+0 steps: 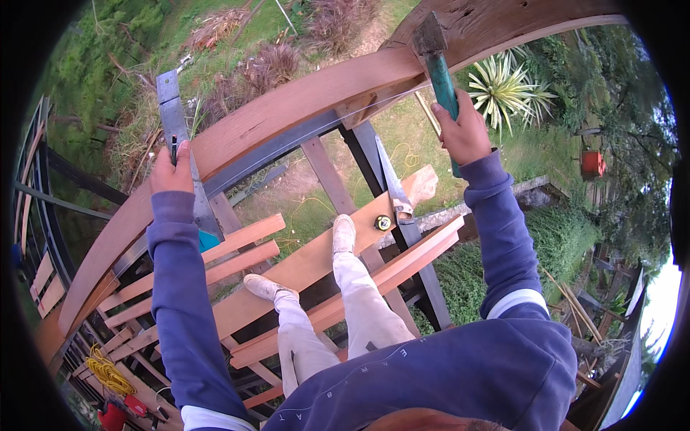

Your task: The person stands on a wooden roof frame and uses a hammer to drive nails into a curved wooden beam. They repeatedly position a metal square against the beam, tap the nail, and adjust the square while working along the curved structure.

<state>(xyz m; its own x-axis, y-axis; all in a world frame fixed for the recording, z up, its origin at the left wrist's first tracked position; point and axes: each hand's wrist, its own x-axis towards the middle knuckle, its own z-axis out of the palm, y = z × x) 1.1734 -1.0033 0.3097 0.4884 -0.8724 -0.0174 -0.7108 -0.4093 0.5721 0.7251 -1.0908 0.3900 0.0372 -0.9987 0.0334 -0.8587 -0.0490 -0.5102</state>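
My right hand [466,129] is wrapped round the green handle of a hammer [444,85]. Its dark metal head points away from me, in front of the upper end of a long wooden beam [302,93]. To the left, my closed left hand [172,169] pinches a thin dark pencil-like stick [173,149] that points upward. That hand rests where the same beam meets a grey metal bar [169,100]; most of its fingers are hidden from me. A taut pale string [287,145] runs along the near side of the beam.
My feet stand on a wide plank [309,267] high above grass. On it lie a handsaw [392,187] and a round tape measure [382,223]. Dark metal joists [424,276] cross below, with gaps between. More boards [244,237] and a coiled yellow cord [108,371] sit lower left.
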